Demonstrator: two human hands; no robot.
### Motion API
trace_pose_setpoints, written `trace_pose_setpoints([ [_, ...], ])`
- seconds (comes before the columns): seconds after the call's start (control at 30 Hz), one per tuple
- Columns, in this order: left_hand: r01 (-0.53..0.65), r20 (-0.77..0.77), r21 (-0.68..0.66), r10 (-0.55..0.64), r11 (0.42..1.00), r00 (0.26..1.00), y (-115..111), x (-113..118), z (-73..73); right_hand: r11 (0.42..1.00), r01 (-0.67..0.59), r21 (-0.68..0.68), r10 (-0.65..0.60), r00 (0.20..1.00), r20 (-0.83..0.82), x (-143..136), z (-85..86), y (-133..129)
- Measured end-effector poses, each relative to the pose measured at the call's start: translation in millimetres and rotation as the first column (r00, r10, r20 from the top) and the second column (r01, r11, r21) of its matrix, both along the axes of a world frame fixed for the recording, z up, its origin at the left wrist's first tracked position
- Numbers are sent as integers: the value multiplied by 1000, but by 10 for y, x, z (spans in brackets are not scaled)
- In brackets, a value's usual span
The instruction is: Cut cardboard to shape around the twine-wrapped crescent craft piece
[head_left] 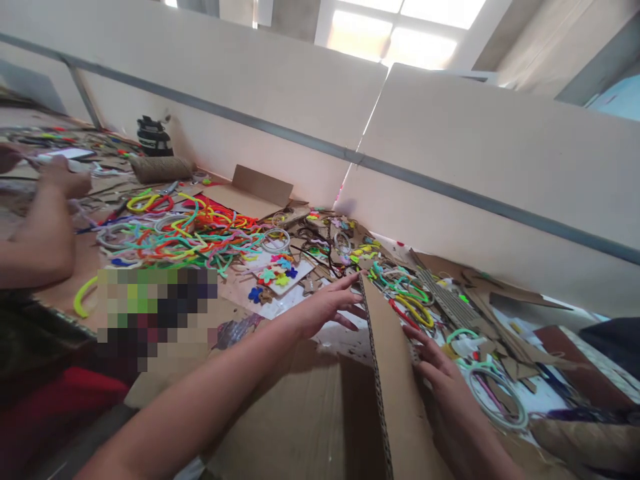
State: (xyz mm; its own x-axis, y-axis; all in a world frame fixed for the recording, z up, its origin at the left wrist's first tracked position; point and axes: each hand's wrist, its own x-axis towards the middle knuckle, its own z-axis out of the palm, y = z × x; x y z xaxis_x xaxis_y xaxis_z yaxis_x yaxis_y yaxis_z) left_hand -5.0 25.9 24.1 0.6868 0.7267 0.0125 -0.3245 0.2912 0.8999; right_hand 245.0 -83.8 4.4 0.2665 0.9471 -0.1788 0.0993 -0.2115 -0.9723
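Note:
A long brown piece of cardboard (395,373) stands before me with its corrugated edge showing. It rises from a larger flat cardboard sheet (295,407). My left hand (327,308) is open, fingers spread, their tips at the far left edge of the cardboard piece. On the other side, my right hand (443,370) has its fingers stretched out against the right edge; its thumb is hidden. Just beyond my left hand are colourful felt flowers (280,270). A glue bottle (467,345) and a coil of pale rings (500,400) lie right of my right hand.
Tangled pipe cleaners (200,230) cover the table's left half. Behind them are a twine roll (163,170), a black container (154,137) and a folded cardboard piece (263,187). At left, another person's hand (63,179) holds a white item. A white partition (280,140) borders the far side.

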Motion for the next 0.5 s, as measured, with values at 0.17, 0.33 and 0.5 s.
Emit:
trace_pose_setpoints([
  [0.17,47,11,-16,-47,999,999,-12,23,-11,992,78,94,-83,995,49,-121,43,-14],
  [0.33,113,106,-2,-112,994,988,3,22,-33,991,112,71,-115,993,38,-134,133,35],
  [0.5,123,117,10,-123,992,985,18,12,-69,990,117,75,-122,991,56,-153,154,70],
])
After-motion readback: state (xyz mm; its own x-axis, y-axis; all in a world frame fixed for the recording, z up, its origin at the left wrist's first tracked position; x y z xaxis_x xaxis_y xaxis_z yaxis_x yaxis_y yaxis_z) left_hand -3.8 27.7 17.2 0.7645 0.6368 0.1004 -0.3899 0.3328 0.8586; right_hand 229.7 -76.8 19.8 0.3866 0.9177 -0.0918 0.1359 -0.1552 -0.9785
